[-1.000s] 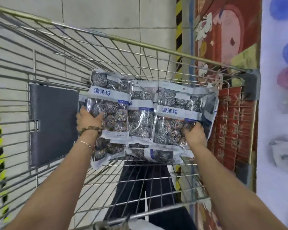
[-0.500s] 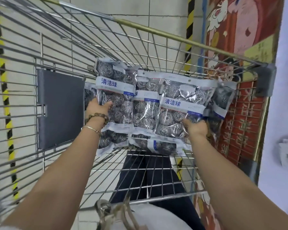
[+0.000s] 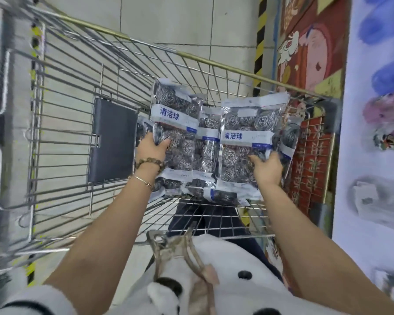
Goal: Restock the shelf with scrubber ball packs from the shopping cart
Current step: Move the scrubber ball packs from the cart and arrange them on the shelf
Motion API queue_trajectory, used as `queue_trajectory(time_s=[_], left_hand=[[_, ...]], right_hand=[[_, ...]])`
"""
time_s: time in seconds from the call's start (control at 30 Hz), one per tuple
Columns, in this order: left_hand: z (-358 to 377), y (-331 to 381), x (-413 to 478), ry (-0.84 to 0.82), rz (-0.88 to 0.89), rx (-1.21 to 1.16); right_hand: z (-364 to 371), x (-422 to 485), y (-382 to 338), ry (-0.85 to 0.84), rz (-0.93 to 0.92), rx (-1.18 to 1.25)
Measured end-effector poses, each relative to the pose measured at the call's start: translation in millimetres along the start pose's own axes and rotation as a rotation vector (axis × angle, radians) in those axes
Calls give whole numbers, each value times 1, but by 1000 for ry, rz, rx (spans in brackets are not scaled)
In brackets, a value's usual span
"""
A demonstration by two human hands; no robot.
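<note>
Floor (image 3: 168, 23): pale tile, grey grout lines; black-and-yellow hazard stripe (image 3: 259, 37) along far edge. Right side: red illustrated panel (image 3: 312, 48), then white display surface (image 3: 373, 201) with blurred goods.

Shopping cart (image 3: 66, 137): wire basket, brass-toned top rail, dark grey flap (image 3: 113, 142) on left wall; left half of basket bare, right half filled.

Scrubber ball packs (image 3: 206, 155): clear bags of steel coils, blue-and-white labels, stacked overlapping against cart's right wall, raised off wire floor.

Left hand (image 3: 150, 150): closed on left pack (image 3: 175, 133), thumb across front; bead bracelet (image 3: 149, 162) at wrist.

Right hand (image 3: 267, 168): closed on lower edge of right pack (image 3: 246, 137).

Near edge: white spotted garment (image 3: 225, 280).
</note>
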State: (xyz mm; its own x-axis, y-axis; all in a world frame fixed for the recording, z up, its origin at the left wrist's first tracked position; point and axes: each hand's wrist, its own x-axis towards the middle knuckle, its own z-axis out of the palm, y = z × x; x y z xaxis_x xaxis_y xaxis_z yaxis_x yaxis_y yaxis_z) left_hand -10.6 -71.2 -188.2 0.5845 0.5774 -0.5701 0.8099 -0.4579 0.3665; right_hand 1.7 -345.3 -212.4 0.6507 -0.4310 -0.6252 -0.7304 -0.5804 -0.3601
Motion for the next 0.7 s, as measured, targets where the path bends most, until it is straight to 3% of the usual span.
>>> queue_trajectory(time_s=[0.37,0.7], left_hand=[[-42,27,-60,71,147,-142],[-49,21,-92,110,151,-317]], right_hand=[[-53,-48,4,61,-188,204],[-90,-67,-1,91,-263,335]])
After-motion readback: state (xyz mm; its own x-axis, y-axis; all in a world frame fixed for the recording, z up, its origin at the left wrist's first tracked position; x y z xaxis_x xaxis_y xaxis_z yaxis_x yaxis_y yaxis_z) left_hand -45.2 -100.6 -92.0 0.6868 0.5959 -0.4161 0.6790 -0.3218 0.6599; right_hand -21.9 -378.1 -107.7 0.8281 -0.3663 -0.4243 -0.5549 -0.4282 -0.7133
